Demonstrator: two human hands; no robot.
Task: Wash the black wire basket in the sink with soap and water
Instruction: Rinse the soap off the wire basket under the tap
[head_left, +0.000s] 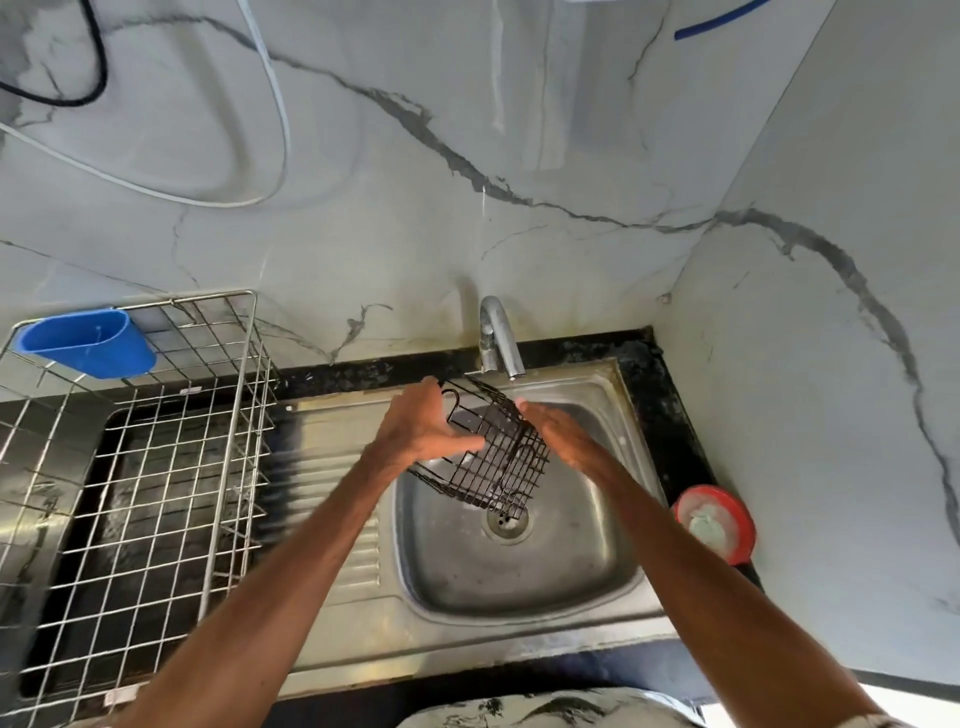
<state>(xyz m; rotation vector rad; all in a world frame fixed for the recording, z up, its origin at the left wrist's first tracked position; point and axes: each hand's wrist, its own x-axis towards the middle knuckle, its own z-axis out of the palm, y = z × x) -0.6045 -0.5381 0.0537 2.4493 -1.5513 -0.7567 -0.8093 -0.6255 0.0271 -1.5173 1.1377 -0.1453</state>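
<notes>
The black wire basket (493, 457) hangs tilted over the steel sink (519, 582), just below the tap (498, 338). My left hand (426, 426) grips its left rim, thumb on the near side and fingers over the top edge. My right hand (561, 431) lies flat along the basket's right side with straight fingers, its fingertips under the spout. A thin stream of water seems to run from the spout. The drain (506, 522) shows beneath the basket.
A steel wire dish rack (156, 467) with a blue plastic cup (88, 343) stands on the left, next to the ribbed drainboard (332, 493). A red tub of soap paste (717, 525) sits on the black counter right of the sink. Marble walls close the back and right.
</notes>
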